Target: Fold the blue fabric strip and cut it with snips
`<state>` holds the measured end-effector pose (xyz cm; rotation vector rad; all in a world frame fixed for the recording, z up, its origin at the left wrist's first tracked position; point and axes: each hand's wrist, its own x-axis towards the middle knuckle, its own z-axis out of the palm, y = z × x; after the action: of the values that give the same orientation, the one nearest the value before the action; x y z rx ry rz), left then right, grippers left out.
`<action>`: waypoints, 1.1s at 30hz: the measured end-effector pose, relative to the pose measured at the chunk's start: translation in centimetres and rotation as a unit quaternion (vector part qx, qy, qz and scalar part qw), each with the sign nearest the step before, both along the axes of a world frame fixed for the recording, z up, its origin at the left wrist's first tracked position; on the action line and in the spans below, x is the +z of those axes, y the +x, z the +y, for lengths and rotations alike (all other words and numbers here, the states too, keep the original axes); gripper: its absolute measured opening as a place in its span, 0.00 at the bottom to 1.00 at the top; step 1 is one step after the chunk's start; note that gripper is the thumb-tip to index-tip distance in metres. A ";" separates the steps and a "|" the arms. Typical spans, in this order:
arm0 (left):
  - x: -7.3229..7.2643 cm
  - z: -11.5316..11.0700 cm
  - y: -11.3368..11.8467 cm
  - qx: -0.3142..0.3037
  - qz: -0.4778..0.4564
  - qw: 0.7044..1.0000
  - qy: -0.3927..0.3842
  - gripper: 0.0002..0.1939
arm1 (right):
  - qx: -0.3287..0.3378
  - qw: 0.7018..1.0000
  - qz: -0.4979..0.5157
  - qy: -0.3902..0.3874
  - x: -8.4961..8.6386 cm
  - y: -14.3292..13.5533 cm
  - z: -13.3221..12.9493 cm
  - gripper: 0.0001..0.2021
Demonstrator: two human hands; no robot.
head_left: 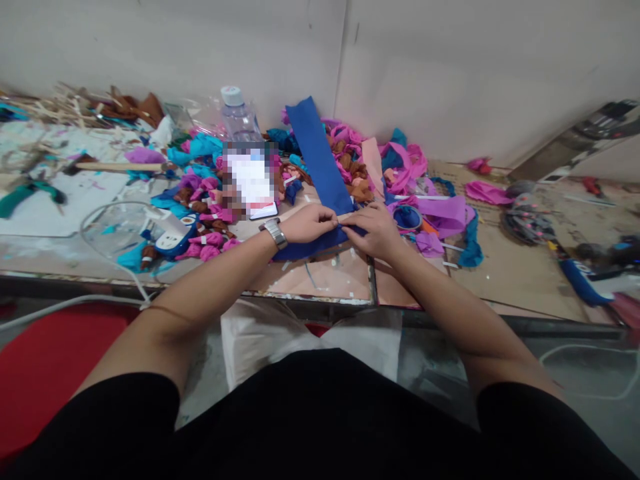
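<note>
A long dark blue strip of fabric or paper (320, 157) stretches from the heap at the back down to my hands. More of the same blue lies under my wrists along the table's front. My left hand (311, 225), with a metal watch (274, 233) on the wrist, pinches the strip near its lower end. Close beside it, my right hand (374, 230) has its fingertips closed on the strip too. The fingertips of both hands almost meet. Whatever small piece lies between them is too small to make out.
A lit phone (253, 180) leans in front of a clear bottle (240, 117). Bunched pink, brown and turquoise pieces (210, 200) surround it. A hammer (115, 167), green-handled pliers (30, 193) and a power strip (175, 237) with a cable sit left. Purple strips (445, 217) lie right, on cardboard (500, 260).
</note>
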<state>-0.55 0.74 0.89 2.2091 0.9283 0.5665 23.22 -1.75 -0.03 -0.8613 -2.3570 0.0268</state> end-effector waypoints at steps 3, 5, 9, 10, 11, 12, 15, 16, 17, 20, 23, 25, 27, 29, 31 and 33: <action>0.1 -0.1 0.0 0.002 -0.007 1.000 -0.002 0.20 | -0.009 1.000 -0.003 -0.010 0.0 0.0 -0.1 0.07; 0.1 -0.2 0.1 -0.002 -0.010 1.000 -0.002 0.21 | -0.012 1.000 -0.007 -0.012 0.0 0.0 -0.1 0.07; 0.0 -0.4 0.2 -0.004 -0.019 1.000 0.011 0.21 | -0.019 1.000 -0.008 -0.018 0.0 0.0 -0.1 0.08; 0.0 -0.4 0.2 -0.003 -0.021 1.000 0.015 0.20 | -0.021 1.000 -0.006 -0.018 0.0 0.0 -0.1 0.07; 0.0 -0.4 0.2 -0.002 -0.023 1.000 0.021 0.20 | -0.022 1.000 -0.003 -0.017 0.0 0.0 -0.1 0.07; 0.1 -0.4 0.2 0.000 -0.022 0.999 0.027 0.20 | -0.023 1.000 -0.001 -0.015 0.0 0.0 -0.1 0.07; 0.1 -0.6 0.1 0.005 -0.013 0.999 0.050 0.18 | -0.027 1.000 0.002 -0.015 0.1 0.0 -0.2 0.07; 0.1 -0.6 0.1 0.006 -0.008 0.998 0.060 0.18 | -0.027 0.999 0.000 -0.019 0.1 0.0 -0.2 0.07; 0.1 -0.6 0.1 0.007 -0.003 0.998 0.069 0.18 | -0.027 0.999 -0.001 -0.024 0.1 0.0 -0.2 0.07; 0.0 -0.7 0.1 0.008 0.013 0.995 0.099 0.18 | -0.029 0.999 -0.006 -0.042 0.1 -0.1 -0.2 0.07; -0.2 -0.7 0.1 0.005 0.044 0.989 0.139 0.18 | -0.032 0.998 -0.013 -0.055 0.0 -0.2 -0.2 0.07; -0.4 -0.7 0.1 0.006 0.073 0.982 0.172 0.17 | -0.035 0.997 -0.022 -0.063 -0.1 -0.3 -0.1 0.07; -0.5 -0.6 0.1 0.009 0.097 0.975 0.201 0.17 | -0.039 0.996 -0.031 -0.072 -0.3 -0.3 -0.1 0.07; -0.5 -0.6 0.1 0.009 0.112 0.970 0.217 0.17 | -0.041 0.995 -0.035 -0.082 -0.4 -0.3 0.0 0.07; -0.5 -0.6 0.2 0.010 0.121 0.967 0.225 0.17 | -0.041 0.995 -0.030 -0.091 -0.5 -0.3 0.1 0.07; -0.4 -0.7 0.3 0.010 0.127 0.965 0.229 0.16 | -0.040 0.994 -0.023 -0.097 -0.5 -0.3 0.1 0.06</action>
<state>-0.26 0.05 0.48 2.7403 1.0292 0.5574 22.93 -1.62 -0.53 -1.0593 -2.3884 0.2072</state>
